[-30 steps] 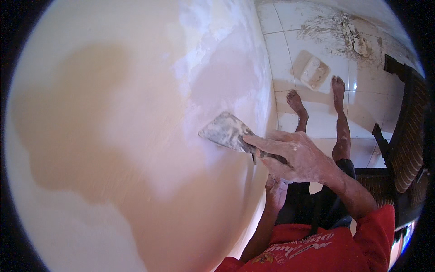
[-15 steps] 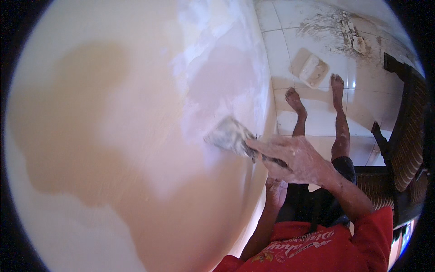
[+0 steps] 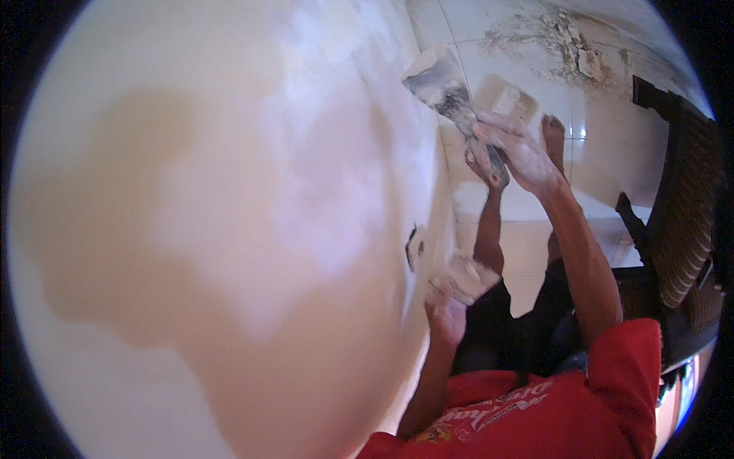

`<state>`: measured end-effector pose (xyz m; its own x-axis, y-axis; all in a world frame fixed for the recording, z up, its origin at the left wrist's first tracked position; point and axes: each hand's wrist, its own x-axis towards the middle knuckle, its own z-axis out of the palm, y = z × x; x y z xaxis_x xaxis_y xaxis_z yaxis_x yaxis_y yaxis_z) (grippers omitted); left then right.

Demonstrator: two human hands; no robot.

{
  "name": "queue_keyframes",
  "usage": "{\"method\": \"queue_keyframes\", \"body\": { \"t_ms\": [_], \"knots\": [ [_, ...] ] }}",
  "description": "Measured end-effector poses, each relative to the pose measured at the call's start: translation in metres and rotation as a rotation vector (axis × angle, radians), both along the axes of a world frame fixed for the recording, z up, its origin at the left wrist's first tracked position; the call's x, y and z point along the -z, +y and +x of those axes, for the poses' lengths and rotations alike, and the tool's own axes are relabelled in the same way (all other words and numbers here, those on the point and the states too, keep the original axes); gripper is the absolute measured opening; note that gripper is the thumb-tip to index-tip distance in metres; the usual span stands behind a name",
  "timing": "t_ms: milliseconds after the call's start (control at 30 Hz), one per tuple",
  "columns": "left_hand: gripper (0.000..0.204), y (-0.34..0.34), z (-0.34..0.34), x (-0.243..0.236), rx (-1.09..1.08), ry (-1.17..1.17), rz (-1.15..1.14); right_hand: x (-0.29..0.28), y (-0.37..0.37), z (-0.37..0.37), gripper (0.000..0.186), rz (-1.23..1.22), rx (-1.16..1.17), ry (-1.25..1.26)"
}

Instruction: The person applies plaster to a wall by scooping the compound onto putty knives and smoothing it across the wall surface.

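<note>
My right hand [image 3: 520, 153] is closed around the dark handle of a putty knife [image 3: 442, 86], whose wide blade is smeared with pale filler. The blade points away from me, over the far edge of the wall where it meets the floor. Lower and nearer my body, my left hand [image 3: 446, 315] grips a flat, filler-coated scraper [image 3: 468, 279]. On my left the cream wall [image 3: 222, 229] carries whitish, uneven patches of filler. A small dark-edged hole [image 3: 414, 247] shows in the wall near my left hand.
A pale tub [image 3: 511, 101] stands on the white tiled floor [image 3: 527, 203] by my bare feet, partly hidden behind my right hand. Crumbled debris [image 3: 587, 61] and dirty smears lie farther off. Dark furniture with ribbed panels [image 3: 692, 222] stands close on my right.
My right hand has lifted the putty knife off the wall and moved it away from me. My left hand and its scraper, mostly hidden before, now show, along with the hole.
</note>
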<state>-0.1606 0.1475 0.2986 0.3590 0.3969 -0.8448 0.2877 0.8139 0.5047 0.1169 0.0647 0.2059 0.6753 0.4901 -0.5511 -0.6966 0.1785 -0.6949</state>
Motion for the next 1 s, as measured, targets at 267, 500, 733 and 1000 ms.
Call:
{"method": "queue_keyframes", "body": {
  "t_ms": [267, 500, 733, 1000],
  "knots": [
    [0.027, 0.024, 0.105, -0.023, 0.1, -0.026, 0.293, -0.079, -0.103, -0.041, 0.039, -0.318, -0.335, -0.079],
    [0.033, 0.02, 0.123, -0.01, 0.133, -0.157, 0.601, -0.126, -0.146, -0.044, 0.041, -0.213, -0.381, 0.304],
    [0.021, 0.01, 0.111, -0.028, 0.514, -0.037, 0.932, -0.119, -0.124, -0.043, 0.041, -0.105, -0.483, 0.361],
    [0.016, 0.035, 0.1, -0.006, 0.965, -0.237, 1.167, -0.095, -0.131, -0.034, 0.037, 0.057, -0.373, 0.29]
  ]
}}
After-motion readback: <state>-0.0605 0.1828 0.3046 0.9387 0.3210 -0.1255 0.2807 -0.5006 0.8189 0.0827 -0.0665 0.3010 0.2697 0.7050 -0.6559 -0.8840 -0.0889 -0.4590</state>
